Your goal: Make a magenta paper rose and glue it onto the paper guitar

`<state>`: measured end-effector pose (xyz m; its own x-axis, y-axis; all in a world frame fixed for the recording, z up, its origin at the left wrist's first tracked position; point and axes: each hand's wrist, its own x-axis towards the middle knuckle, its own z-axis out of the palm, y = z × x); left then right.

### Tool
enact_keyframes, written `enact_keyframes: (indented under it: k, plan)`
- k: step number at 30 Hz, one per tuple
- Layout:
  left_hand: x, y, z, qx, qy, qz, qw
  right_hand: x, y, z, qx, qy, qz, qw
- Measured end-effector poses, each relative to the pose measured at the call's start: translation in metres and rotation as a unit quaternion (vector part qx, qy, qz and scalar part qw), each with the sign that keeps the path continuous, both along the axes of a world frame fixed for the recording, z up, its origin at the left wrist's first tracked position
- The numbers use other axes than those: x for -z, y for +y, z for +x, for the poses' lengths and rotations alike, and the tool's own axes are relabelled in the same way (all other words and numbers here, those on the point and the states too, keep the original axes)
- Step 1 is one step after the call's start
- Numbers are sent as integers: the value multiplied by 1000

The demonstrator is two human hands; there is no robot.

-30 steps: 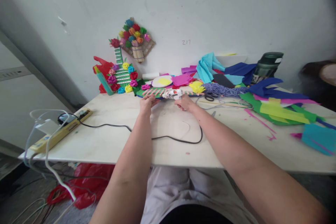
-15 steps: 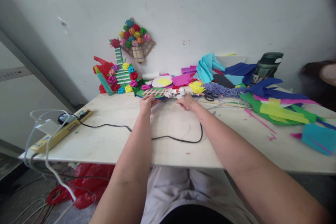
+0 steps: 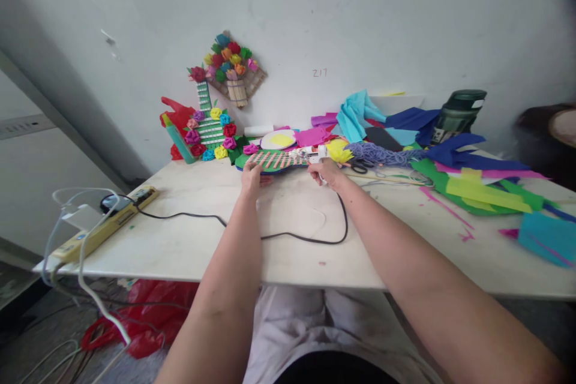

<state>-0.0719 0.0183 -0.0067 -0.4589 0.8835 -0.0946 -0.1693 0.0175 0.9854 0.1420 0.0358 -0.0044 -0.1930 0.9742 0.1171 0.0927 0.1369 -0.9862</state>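
My left hand (image 3: 252, 177) is closed on the near left edge of a flat green craft panel (image 3: 270, 160) with a blue rim and rows of pinkish strips across it. My right hand (image 3: 324, 172) grips a white hot glue gun (image 3: 315, 153), its nozzle pointing left over the panel's right part. A black cord (image 3: 310, 241) loops from below my right hand across the table. Just behind the panel lies a white disc with a yellow centre (image 3: 279, 140). Yellow crepe paper (image 3: 338, 150) and black-handled scissors (image 3: 359, 168) are close to my right hand.
A flower-trimmed green guitar-shaped craft (image 3: 210, 126) and a glue bottle (image 3: 180, 143) stand back left. A yellow power strip (image 3: 108, 222) lies at the left edge. Purple yarn (image 3: 384, 154), coloured paper (image 3: 481, 189) and a dark bottle (image 3: 456, 114) are on the right.
My right hand and the glue gun have moved slightly right along the panel. More of the panel's strips show now, while my left hand stays at its edge.
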Motion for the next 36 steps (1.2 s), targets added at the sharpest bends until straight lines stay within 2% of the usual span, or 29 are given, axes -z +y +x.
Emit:
enact_keyframes:
  k: [5, 10, 20, 24, 29, 32, 36]
  plan:
    - [1, 0, -3, -31, 32, -19, 999, 0, -1, -1, 4, 41, -16, 999]
    - [4, -2, -3, -13, -8, 8, 1000, 3, -1, -5, -13, 56, -43, 997]
    - [5, -3, -1, -17, -48, 53, 997, 5, 1, -7, -30, 70, -30, 997]
    - [4, -2, 7, -47, -76, 72, 993, 4, 0, -7, -19, 82, -25, 996]
    - [9, 6, 28, -99, -77, 101, 987, 6, 2, -7, -10, 96, -18, 995]
    - [13, 8, 39, -94, -48, 97, 990, 8, 4, -7, -5, 97, -22, 995]
    - [9, -2, 36, -10, 19, 45, 999, 7, 3, -7, -3, 104, -20, 994]
